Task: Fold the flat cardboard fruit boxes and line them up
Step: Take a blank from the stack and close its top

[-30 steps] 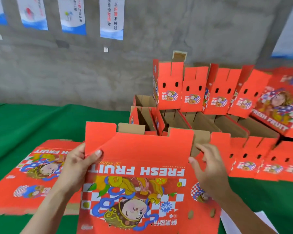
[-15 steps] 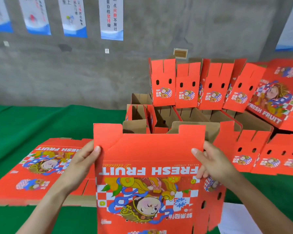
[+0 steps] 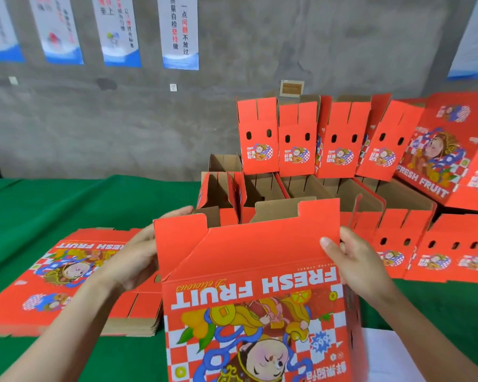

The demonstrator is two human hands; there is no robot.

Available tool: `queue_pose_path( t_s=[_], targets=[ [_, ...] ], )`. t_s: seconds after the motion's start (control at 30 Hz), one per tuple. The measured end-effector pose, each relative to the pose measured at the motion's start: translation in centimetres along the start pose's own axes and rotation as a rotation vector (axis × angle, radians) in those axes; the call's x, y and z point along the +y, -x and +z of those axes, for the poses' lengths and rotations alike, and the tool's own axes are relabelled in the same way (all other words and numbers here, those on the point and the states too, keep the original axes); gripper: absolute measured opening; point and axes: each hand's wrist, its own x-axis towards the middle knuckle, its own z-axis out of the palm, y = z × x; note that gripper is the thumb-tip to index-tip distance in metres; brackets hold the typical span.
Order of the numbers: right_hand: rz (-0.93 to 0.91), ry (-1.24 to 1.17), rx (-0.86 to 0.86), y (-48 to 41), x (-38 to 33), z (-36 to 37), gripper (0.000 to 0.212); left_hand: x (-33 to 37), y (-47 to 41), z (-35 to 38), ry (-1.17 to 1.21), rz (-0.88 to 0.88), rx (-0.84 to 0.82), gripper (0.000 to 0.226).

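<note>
Half-opened fruit box held up over the green table

Head view: a red fruit box (image 3: 249, 271), printed FRESH FRUIT upside down, stands nearest the camera at centre, its top flaps raised and brown inside showing. The left hand (image 3: 133, 260) lies against the box's left side, fingers stretched out behind the corner flap, gripping nothing. The right hand (image 3: 353, 260) clasps the box's right edge, thumb on the front panel, fingers behind. To the left a stack of flat boxes (image 3: 61, 277) lies on the green table (image 3: 66, 199). Farther back and to the right, folded boxes (image 3: 298, 136) stand in rows against the grey wall, under posters (image 3: 180, 31). A white sheet (image 3: 384, 354) lies near right
</note>
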Motion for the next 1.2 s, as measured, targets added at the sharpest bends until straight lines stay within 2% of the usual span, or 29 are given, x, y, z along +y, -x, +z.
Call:
queue_pose_path(
  t_s=[0.1,0.2,0.23,0.37,0.43,0.5,0.57,0.67,0.73,0.83,0.97,1.07,1.13,1.2],
  targets=[
    [-0.024,-0.014,0.019,0.1,0.1,-0.7,0.030,0.0,-0.2,0.3,-0.244,-0.055,-0.034,0.056],
    [-0.004,-0.072,0.036,0.7,0.2,-0.9,0.063,-0.6,0.2,0.8,-0.238,-0.278,-0.080,0.048],
    [-0.010,-0.098,0.036,1.0,0.1,-1.0,0.062,-0.6,0.4,1.2,-0.229,-0.295,-0.045,0.038],
    [-0.028,-0.179,0.063,2.3,0.9,-1.2,0.025,-1.2,0.4,1.8,-0.267,-0.096,0.195,0.003],
    [-0.016,-0.190,0.090,2.8,1.8,-1.0,0.012,-2.3,0.4,2.0,-0.240,0.011,0.334,0.017],
    [0.013,-0.160,0.135,3.6,2.3,-0.6,0.027,-3.5,0.4,2.4,-0.160,0.106,0.513,0.032],
    [0.044,-0.103,0.225,4.7,2.1,-0.1,0.046,-4.6,0.5,2.8,-0.151,0.181,0.675,0.038],
    [0.054,-0.032,0.343,5.7,2.1,0.3,0.053,-5.8,0.6,3.5,-0.318,0.232,0.863,0.035],
    [0.087,-0.031,0.338,5.4,3.0,0.8,0.056,-6.4,0.5,3.8,-0.416,0.202,0.913,0.033],
    [0.179,-0.073,0.278,4.2,3.9,1.4,0.055,-6.9,0.0,4.0,-0.481,0.171,0.939,0.028],
    [0.214,-0.134,0.269,2.5,4.2,1.8,0.048,-7.1,-0.5,3.9,-0.485,0.154,0.922,0.026],
    [0.219,-0.121,0.274,1.7,3.8,2.0,0.040,-6.9,-0.6,4.0,-0.399,0.124,0.837,0.007],
    [0.212,-0.082,0.262,1.4,3.7,2.0,0.037,-6.6,-0.4,4.1,-0.283,0.141,0.659,0.045],
    [0.207,-0.013,0.232,1.3,3.9,2.1,0.013,-6.2,0.0,4.0,-0.291,0.189,0.534,0.078]
  ],
)
